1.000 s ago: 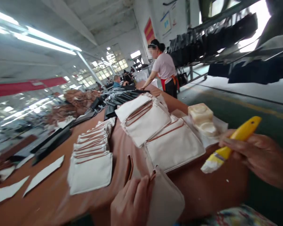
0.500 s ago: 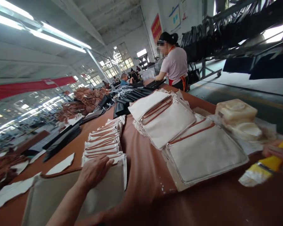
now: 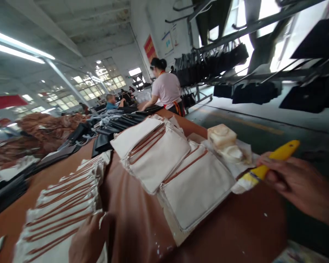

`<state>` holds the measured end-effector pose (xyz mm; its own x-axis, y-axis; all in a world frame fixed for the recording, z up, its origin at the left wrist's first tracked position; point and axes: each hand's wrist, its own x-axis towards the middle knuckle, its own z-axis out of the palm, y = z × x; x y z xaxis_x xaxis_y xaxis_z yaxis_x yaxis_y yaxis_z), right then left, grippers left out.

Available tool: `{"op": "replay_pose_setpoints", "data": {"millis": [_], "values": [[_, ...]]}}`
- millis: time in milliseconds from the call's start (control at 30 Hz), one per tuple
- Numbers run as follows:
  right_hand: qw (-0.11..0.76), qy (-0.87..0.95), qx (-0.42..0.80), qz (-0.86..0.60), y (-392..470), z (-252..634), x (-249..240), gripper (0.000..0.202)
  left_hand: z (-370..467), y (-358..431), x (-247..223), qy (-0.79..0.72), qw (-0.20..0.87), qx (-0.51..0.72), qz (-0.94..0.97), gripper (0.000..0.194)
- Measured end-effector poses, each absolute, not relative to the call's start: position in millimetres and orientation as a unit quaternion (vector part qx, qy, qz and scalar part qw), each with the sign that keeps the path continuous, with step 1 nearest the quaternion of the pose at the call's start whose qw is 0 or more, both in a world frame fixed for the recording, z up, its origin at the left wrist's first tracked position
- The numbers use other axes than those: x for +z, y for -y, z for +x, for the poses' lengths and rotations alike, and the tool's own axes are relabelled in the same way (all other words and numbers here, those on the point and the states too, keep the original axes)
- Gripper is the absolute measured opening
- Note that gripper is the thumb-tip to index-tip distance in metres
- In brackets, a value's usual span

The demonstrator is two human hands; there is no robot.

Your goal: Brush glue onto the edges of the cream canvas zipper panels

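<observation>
My right hand (image 3: 304, 182) grips a yellow-handled paintbrush (image 3: 281, 151) between thumb and fingers. White paste coats its bristles, whose tip is at the right corner of the nearest cream fabric panel (image 3: 200, 186). That panel tops a fanned pile of cream pieces with brown strips. My left hand (image 3: 89, 237), at the lower left, has its fingers curled over the right edge of the front cream fabric piece (image 3: 56, 252); the fingertips are partly hidden. This piece belongs to an overlapping row of brown-trimmed cream pieces (image 3: 63, 204). A whitish strip shows by the left fingers.
A paste-crusted, off-white container (image 3: 221, 137) stands beyond the brush on a pale sheet. Black bag parts (image 3: 120, 122) and brown bundles (image 3: 48, 129) lie farther back on the brown-covered table (image 3: 128, 226). A co-worker (image 3: 167, 87) stands beyond; black bags (image 3: 208, 65) hang on racks.
The view has swung right. My left hand has moved from the large beige panel to the right edge of the row. My right hand has brought the brush in to the pile's corner.
</observation>
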<state>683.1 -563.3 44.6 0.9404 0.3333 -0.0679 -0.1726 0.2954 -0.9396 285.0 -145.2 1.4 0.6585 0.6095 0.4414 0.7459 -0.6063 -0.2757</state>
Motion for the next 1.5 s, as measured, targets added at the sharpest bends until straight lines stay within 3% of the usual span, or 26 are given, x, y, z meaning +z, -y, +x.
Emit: {"op": "replay_pose_setpoints", "data": {"millis": [100, 167, 333, 500, 733, 867, 1067, 1200, 1400, 1500], "values": [[0.847, 0.091, 0.184, -0.491, 561.4, 689.7, 52.8, 0.031, 396.1, 188.7, 30.6, 0.247, 0.158, -0.258, -0.921, 0.03], [0.867, 0.096, 0.189, -0.45, 565.2, 696.3, 52.5, 0.027, 474.1, 231.1, 45.8, 0.189, 0.076, -0.254, -0.946, 0.029], [0.877, 0.088, 0.182, -0.437, 599.1, 717.5, 41.6, 0.025, 614.2, 310.8, 46.6, 0.181, -0.003, -0.168, -0.969, 0.026], [0.869, 0.095, 0.142, -0.463, 632.0, 744.3, 26.8, 0.026, 674.8, 330.3, 33.4, 0.269, -0.029, -0.152, -0.951, 0.036], [0.869, 0.121, 0.12, -0.465, 610.1, 776.5, 22.3, 0.035, 687.6, 345.8, 45.2, 0.246, -0.209, -0.057, -0.945, 0.031], [0.854, 0.17, 0.099, -0.481, 590.1, 785.0, 34.7, 0.037, 663.4, 365.1, 56.3, 0.188, -0.313, -0.037, -0.93, 0.042], [0.76, 0.32, 0.063, -0.562, 570.5, 780.3, 47.5, 0.036, 635.7, 393.3, 70.2, 0.109, -0.493, 0.013, -0.863, 0.043], [0.676, 0.359, -0.028, -0.643, 565.9, 777.6, 50.8, 0.039, 629.4, 402.0, 72.4, 0.094, -0.505, 0.03, -0.857, 0.039], [0.669, 0.366, -0.06, -0.644, 578.7, 765.8, 56.4, 0.035, 624.3, 404.3, 63.4, 0.096, -0.533, 0.039, -0.84, 0.042], [0.655, 0.375, -0.059, -0.653, 581.4, 766.0, 53.7, 0.037, 618.8, 411.5, 57.0, 0.096, -0.484, -0.013, -0.87, 0.037]]}}
